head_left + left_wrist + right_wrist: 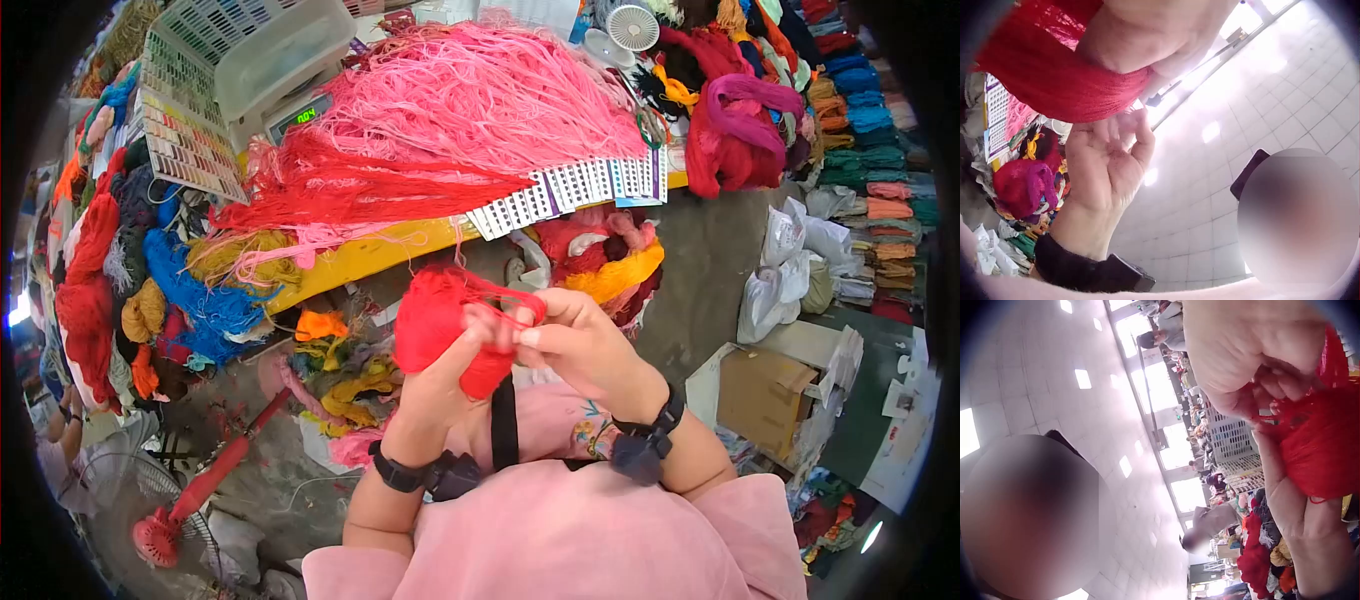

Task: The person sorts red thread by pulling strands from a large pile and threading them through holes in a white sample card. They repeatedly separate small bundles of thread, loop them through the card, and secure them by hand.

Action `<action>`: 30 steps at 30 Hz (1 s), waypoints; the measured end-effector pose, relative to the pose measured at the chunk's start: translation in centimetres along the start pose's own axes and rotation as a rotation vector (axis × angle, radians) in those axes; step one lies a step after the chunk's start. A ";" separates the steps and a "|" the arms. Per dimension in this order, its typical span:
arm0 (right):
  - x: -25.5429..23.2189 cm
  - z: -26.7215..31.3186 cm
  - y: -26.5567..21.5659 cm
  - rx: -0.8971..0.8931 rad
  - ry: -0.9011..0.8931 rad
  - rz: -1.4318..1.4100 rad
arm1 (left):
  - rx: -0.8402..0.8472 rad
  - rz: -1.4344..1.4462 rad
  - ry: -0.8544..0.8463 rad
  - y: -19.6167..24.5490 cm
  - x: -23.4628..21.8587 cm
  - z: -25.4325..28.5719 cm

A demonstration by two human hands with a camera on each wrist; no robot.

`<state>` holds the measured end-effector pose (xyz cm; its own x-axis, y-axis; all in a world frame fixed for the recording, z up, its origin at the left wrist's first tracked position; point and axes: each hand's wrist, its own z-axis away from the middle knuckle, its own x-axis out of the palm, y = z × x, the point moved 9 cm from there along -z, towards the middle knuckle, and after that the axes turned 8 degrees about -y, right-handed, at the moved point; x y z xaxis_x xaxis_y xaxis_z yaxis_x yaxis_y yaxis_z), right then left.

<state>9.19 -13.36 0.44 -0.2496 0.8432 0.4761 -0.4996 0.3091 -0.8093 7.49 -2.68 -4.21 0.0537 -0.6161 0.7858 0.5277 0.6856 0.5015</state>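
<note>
Tangling looks like the likeliest trouble. The red skein is held in the air before the person's chest, apart from the bench, with the left hand curled round its body and the right hand pinching a red loop at its side. Should the left fingers slacken, the bundle could spread and its turns slip over one another; should the right pull too hard or unevenly, the loop might tighten into a knot. (The left fingertips are blurred in the head view, so I cannot tell how the strands cross there.) A thin pink strand dangles over the bench edge just above the skein and may get caught up in it. Each wrist wears a bulky black device that could snag a stray end. A dropped skein would probably land near loose yarn, picking up odd threads.
</note>
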 end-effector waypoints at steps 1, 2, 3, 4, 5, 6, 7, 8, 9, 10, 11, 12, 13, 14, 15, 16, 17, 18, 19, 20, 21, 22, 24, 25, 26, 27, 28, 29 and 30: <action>1.0 0.4 1.0 0.143 -0.133 -0.293 | -0.051 0.141 -0.141 0.2 1.2 0.0; 2.1 1.6 1.4 0.291 -0.241 -0.582 | -0.114 0.303 -0.287 -0.2 3.3 0.2; 1.3 1.7 0.8 0.289 -0.233 -0.581 | -0.248 -0.152 -0.203 0.5 4.4 -0.5; 0.7 2.2 1.3 0.378 -0.199 -0.411 | -0.215 -0.335 -0.308 0.3 4.9 -1.4; 0.0 2.7 1.4 0.467 -0.167 -0.235 | -0.173 -0.515 -0.413 -0.1 5.5 -2.2; -0.9 2.3 -1.1 0.333 -0.184 0.260 | -0.268 -0.481 -0.404 0.0 5.7 -2.4; -1.1 2.2 -2.5 0.332 -0.195 0.264 | -0.258 -0.483 -0.397 0.8 5.6 -2.9; -2.0 2.1 -4.2 0.329 -0.190 0.580 | -0.341 -0.400 -0.329 1.0 4.7 -3.4; -3.3 2.0 -5.5 0.321 -0.183 0.894 | -0.424 -0.312 -0.256 1.0 3.6 -3.7; -4.1 1.7 -6.5 0.164 -0.189 0.641 | -0.451 -0.229 -0.098 1.0 1.1 -4.1; -5.4 1.2 -8.5 -0.045 -0.182 0.428 | -0.429 -0.032 -0.084 1.4 -1.0 -4.9; -6.8 0.7 -10.0 -0.084 -0.202 0.130 | -0.243 0.206 -0.001 2.5 -4.0 -5.7; -8.6 0.2 -11.6 -0.115 -0.218 -0.171 | -0.081 0.759 -0.054 3.0 -7.0 -6.5; -12.2 -0.5 -12.6 -0.178 -0.169 -0.360 | 0.043 0.839 -0.019 4.0 -10.9 -6.4; -16.6 -1.1 -13.2 -0.240 -0.112 -0.552 | 0.148 1.002 -0.026 4.7 -14.4 -5.6; -21.8 -1.7 -13.7 -0.269 -0.039 -0.558 | 0.230 1.091 -0.060 5.1 -17.7 -4.5; -27.7 -1.9 -14.4 -0.304 0.042 -0.561 | 0.389 0.505 0.478 5.5 -27.2 -1.2; -34.3 -1.7 -15.5 -0.334 0.163 -0.488 | 0.366 0.386 0.655 5.3 -31.7 1.2; -40.6 -1.1 -16.7 -0.358 0.287 -0.412 | 0.346 -0.560 0.716 8.7 -37.0 5.2; -46.5 1.0 -18.2 -0.351 0.636 -0.335 | 0.127 -0.490 0.849 7.8 -34.0 5.7; -52.3 3.1 -20.9 -0.358 0.707 -0.170 | 0.472 0.279 1.128 7.6 -32.3 6.0; -59.1 6.3 -25.0 -0.452 0.724 0.059 | 0.504 0.336 0.986 8.8 -39.1 8.8; -60.3 5.8 -27.2 -0.505 0.742 0.115 | 0.539 0.327 0.690 10.5 -38.7 6.8; -60.2 5.7 -29.2 -0.571 0.755 0.179 | 0.551 0.350 0.479 11.0 -34.4 3.6; -59.7 5.5 -30.9 -0.637 0.766 0.246 | 0.493 0.472 0.374 9.8 -29.5 -0.6; -59.4 5.1 -31.7 -0.705 0.776 0.316 | 0.431 0.592 0.266 8.1 -24.2 -5.4; -57.6 1.7 -28.8 -0.624 0.755 0.413 | 0.339 0.686 0.277 5.9 -20.5 -8.9; -50.1 -2.5 -24.5 -0.542 0.645 0.616 | 0.244 0.779 0.288 3.2 -17.5 -12.2; -47.5 -5.7 -19.1 -0.280 0.520 0.724 | 0.167 0.689 0.202 0.8 -14.7 -15.6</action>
<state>35.33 -56.76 -8.67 0.0146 0.9419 -0.3356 -0.1323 -0.3308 -0.9344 20.40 0.85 -20.99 0.4902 -0.0731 0.8685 0.1826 0.9830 -0.0203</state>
